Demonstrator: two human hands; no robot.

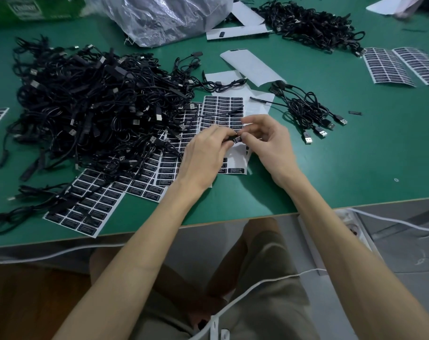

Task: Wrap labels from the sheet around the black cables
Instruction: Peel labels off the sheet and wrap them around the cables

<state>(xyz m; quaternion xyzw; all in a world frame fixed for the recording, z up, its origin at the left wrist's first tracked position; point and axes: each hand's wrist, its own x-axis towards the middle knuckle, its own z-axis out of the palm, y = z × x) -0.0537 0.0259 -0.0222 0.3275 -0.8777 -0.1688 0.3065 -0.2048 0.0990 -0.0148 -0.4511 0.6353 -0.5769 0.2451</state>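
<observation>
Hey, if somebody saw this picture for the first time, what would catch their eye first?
The huge tangled pile of black cables on the left of the green table stands out first. At the centre, the left hand and right hand pinch one cable between them, above sheets of black labels. A small bunch of cables lies to the right.
</observation>
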